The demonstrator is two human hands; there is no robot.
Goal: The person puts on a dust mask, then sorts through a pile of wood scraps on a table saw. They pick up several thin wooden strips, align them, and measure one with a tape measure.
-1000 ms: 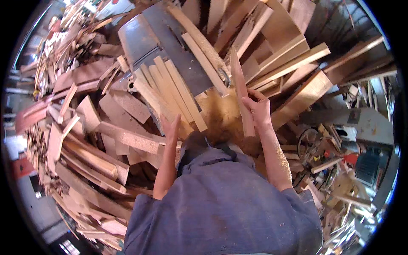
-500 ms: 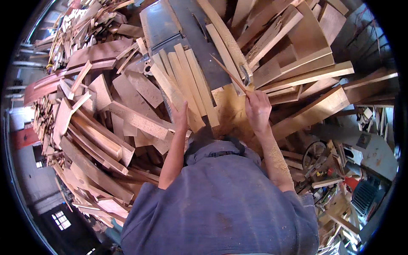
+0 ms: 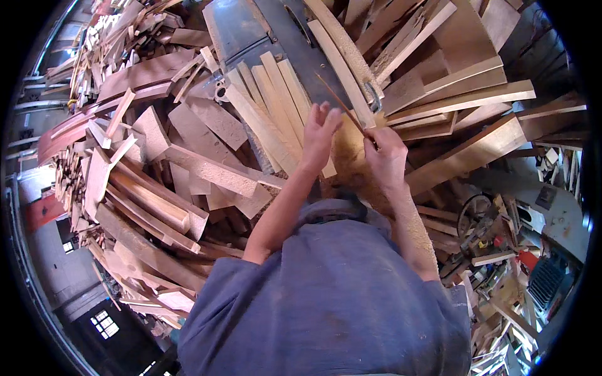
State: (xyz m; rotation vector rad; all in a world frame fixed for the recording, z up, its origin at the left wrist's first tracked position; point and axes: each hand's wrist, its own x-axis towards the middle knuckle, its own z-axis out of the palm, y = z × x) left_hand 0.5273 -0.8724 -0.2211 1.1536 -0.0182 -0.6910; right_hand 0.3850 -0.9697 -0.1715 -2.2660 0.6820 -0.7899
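My right hand [image 3: 385, 155] is closed around the near end of a thin wooden stick [image 3: 342, 102], which slants up and leftward over the dark metal machine table [image 3: 291, 47]. Just left of it, my left hand [image 3: 321, 136] is raised with its fingers apart, slightly smeared by motion, and appears to hold nothing. Several pale wooden strips [image 3: 276, 94] lie side by side on the table, beside and partly behind my left hand. Sawdust [image 3: 351, 147] covers the area between my hands and clings to my right forearm.
A long sawdust-covered strip [image 3: 342, 47] runs along the table's right edge. Stacked boards [image 3: 451, 88] crowd the right side, and heaped offcuts [image 3: 188, 163] fill the left. A grey machine housing [image 3: 552, 210] and a finned motor [image 3: 547, 280] stand at the lower right.
My left hand has left the pale strips and moved right, close to the stick. My right hand still grips the stick, and the view has shifted slightly.
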